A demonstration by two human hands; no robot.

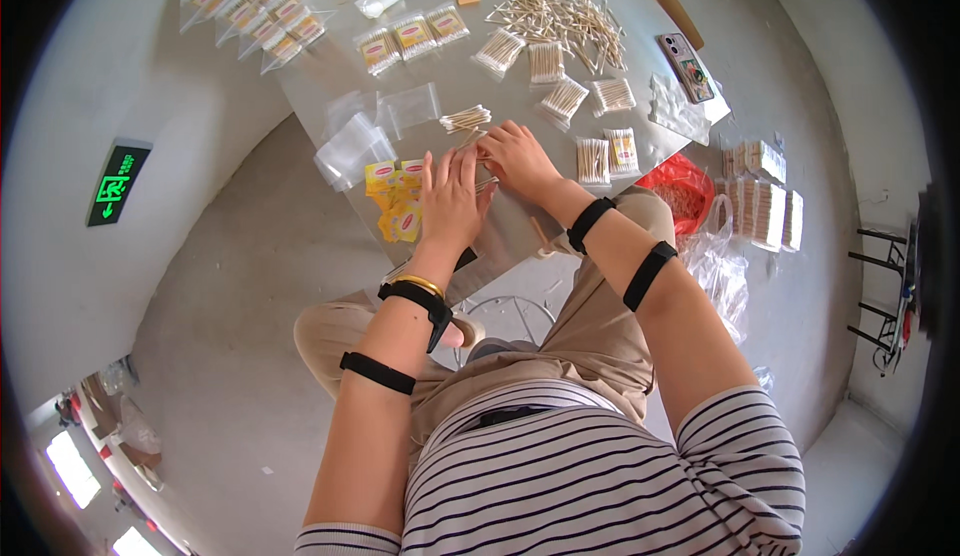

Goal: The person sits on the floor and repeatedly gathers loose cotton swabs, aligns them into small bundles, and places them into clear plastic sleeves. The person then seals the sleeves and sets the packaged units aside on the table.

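At the near edge of the table, my left hand [452, 199] and my right hand [518, 163] meet over a few cotton swabs [486, 185]. Swab ends show between the left thumb and fingers. My right fingers are curled down against the same swabs, partly hiding them. Just beyond the fingertips lies a small loose bunch of cotton swabs [465, 118]. Yellow printed cards [403, 218] are spread beside my left hand, and clear plastic bags [357, 149] lie farther left. To the right of my right hand are filled swab packs [593, 161].
A large heap of loose swabs [560, 18] covers the table's far right. Finished packs with yellow cards [412, 34] stand at the far left. A phone [686, 68] rests by the right edge. Below it are a red bag [681, 192] and stacked packs [762, 211].
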